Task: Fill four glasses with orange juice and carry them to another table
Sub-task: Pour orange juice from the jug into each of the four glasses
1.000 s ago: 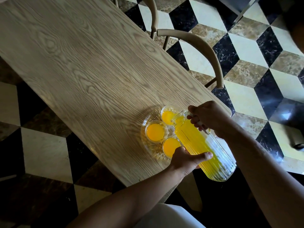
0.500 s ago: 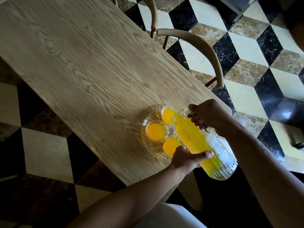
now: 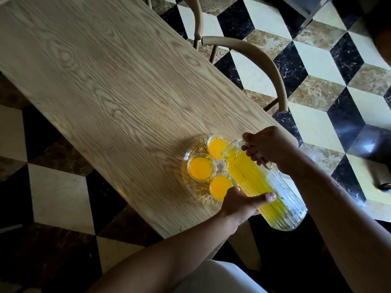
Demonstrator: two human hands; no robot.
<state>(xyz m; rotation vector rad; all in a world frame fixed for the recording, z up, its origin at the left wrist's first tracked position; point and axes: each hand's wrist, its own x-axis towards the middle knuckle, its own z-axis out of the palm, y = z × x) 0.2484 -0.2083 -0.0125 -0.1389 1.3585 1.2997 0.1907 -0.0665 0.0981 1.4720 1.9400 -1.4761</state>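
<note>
Ribbed clear glass pitcher (image 3: pixel 264 187) of orange juice tilted steeply, spout over far glass, between both hands at worktop (image 3: pixel 105 92) corner. Three small juice-filled glasses (image 3: pixel 200 169) visible on round cut-glass tray (image 3: pixel 190 187) just left of hands; fourth hidden under pitcher. Risk: overpour or splash, since pitcher heavy, tilt steep. Right hand (image 3: pixel 268 148) clenched round handle; left hand (image 3: pixel 243 205) grasping pitcher body, thumb across ribs.

My right grip (image 3: pixel 267 148) curls its fingers tight, knuckles up, forearm reaching in from the right. My left grip (image 3: pixel 243 205) cups from below, thumb stretched out straight, arm extended forward.
</note>
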